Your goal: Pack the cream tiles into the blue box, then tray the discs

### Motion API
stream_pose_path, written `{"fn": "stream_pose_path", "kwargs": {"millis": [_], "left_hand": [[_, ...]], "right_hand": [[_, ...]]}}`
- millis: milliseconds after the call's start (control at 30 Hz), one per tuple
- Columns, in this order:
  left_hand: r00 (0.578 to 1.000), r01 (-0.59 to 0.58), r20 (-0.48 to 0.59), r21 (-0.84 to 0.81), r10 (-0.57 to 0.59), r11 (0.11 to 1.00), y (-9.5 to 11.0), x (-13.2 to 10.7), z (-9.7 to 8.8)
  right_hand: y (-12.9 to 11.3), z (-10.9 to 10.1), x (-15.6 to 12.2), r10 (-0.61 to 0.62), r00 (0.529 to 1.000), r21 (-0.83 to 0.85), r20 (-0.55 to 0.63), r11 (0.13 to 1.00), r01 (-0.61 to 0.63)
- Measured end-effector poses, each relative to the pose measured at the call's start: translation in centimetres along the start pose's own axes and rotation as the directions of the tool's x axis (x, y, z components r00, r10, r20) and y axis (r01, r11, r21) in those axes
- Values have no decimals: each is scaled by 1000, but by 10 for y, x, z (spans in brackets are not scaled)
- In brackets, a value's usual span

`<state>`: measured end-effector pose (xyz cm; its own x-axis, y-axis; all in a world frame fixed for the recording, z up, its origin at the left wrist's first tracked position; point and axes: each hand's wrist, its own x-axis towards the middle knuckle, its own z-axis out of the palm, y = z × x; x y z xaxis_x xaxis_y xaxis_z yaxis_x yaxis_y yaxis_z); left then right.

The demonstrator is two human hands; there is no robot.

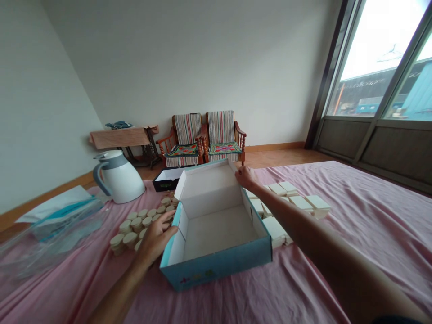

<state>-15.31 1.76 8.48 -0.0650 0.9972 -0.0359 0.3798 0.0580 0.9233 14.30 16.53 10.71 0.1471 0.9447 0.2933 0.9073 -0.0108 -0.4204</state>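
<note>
A blue cardboard box (222, 265) with a white inside stands on the pink cloth, its hinged lid (212, 180) raised and leaning back. Nothing lies inside the box. My right hand (249, 177) is closed on the right edge of the lid. My left hand (157, 236) lies against the box's left wall, fingers stretched and thumb apart. Beside the left hand are stacks of round pale discs (135, 222), partly covered by it. Stacks of square pale tiles (300, 203) stand to the right of the box, partly behind my right forearm.
A white and grey jug (126, 180) stands at the left, with clear plastic bags (57, 229) nearer me. Behind the blue box sits a black open box (165, 182). Two wooden chairs (221, 130) and a cloth-covered table (118, 137) are by the wall.
</note>
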Motion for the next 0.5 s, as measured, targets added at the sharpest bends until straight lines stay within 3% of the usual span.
{"fn": "stream_pose_path", "kwargs": {"millis": [267,500], "left_hand": [[999,-40,1,37,40,998,11,-4,-4],[999,-46,17,67,45,997,-1,2,-18]], "right_hand": [[2,4,-3,61,994,-29,87,998,-59],[-2,-8,-17,83,989,-6,122,997,-82]]}}
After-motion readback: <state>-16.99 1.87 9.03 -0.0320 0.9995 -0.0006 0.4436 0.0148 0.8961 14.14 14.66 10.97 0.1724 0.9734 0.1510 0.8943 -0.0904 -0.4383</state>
